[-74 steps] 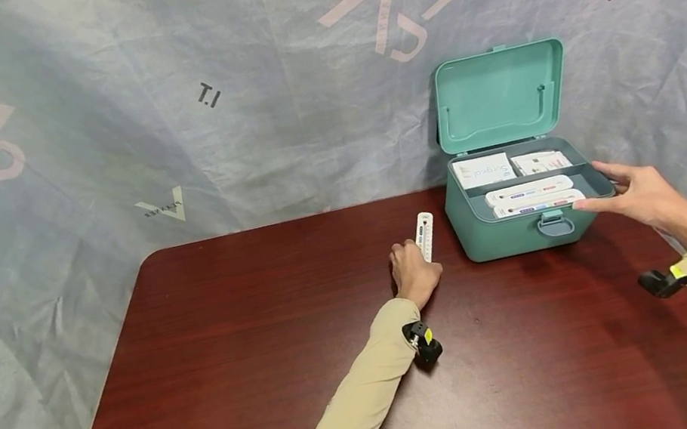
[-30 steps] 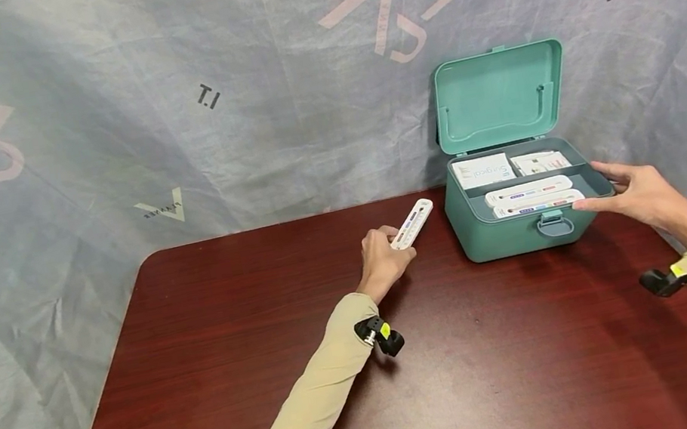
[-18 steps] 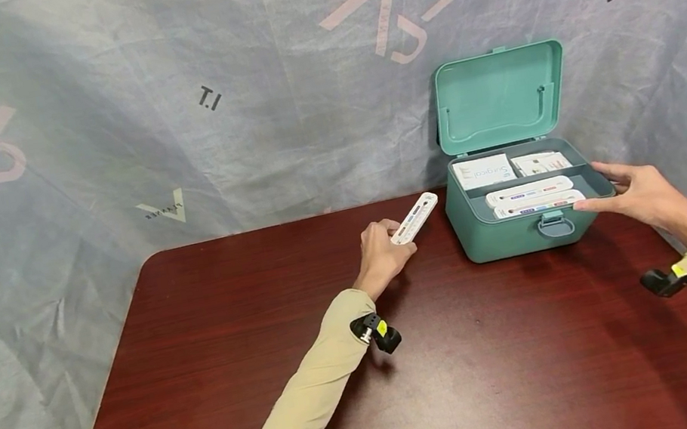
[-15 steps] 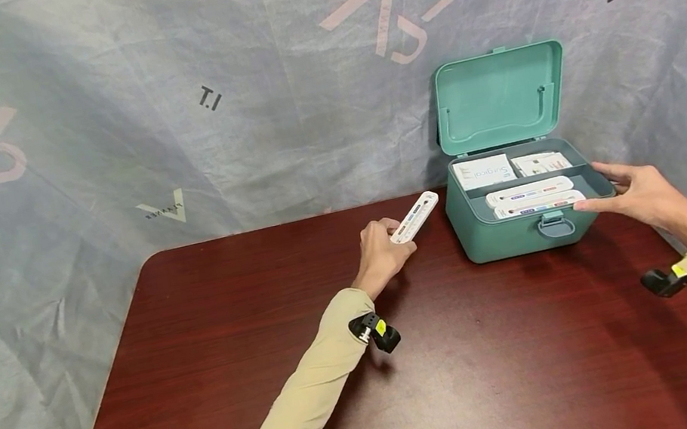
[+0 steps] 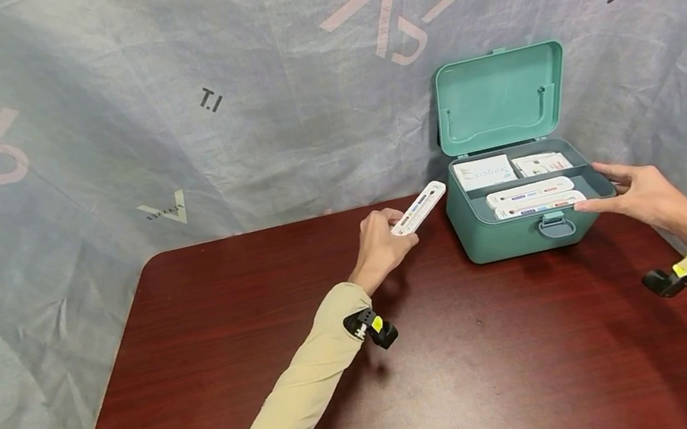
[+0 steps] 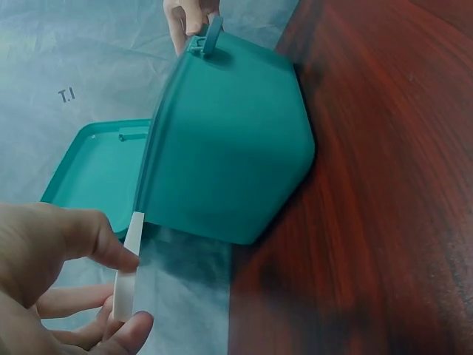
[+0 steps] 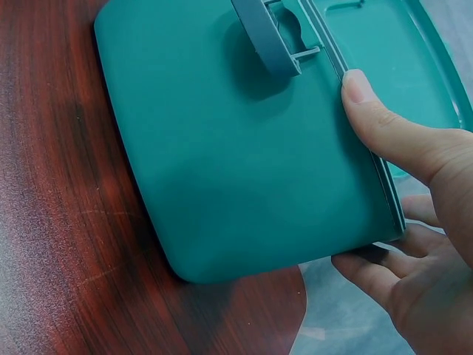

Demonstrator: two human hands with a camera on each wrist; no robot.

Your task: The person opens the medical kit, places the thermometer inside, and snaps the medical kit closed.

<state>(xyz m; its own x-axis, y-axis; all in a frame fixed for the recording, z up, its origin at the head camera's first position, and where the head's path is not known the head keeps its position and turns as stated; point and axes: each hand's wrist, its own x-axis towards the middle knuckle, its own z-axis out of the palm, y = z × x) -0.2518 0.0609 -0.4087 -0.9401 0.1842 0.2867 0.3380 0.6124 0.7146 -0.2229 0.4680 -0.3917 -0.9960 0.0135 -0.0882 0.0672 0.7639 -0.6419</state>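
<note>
My left hand [image 5: 382,247] pinches the lower end of a white thermometer [image 5: 427,201] with printed coloured marks. The thermometer is raised above the table, tilted up to the right, its far end just left of a green first-aid box [image 5: 500,240]. In the left wrist view the thermometer [image 6: 126,294] appears edge-on between thumb and fingers. My right hand [image 5: 654,198] grips the box's front right corner, thumb on the front rim and fingers round the side. Two similar white thermometers [image 5: 529,192] lie in the box's front compartment.
The box's lid [image 5: 502,98] stands raised at the back. Behind the divider lie a white pack marked Surgical [image 5: 484,173] and another white packet [image 5: 542,164]. A grey latch [image 5: 557,228] hangs at the front. The dark red table [image 5: 231,319] meets a grey cloth backdrop [image 5: 269,105].
My left hand has lifted the thermometer off the table, and tilted it rightward. Lately it rises a little further toward the box. My right hand stays at the box's corner.
</note>
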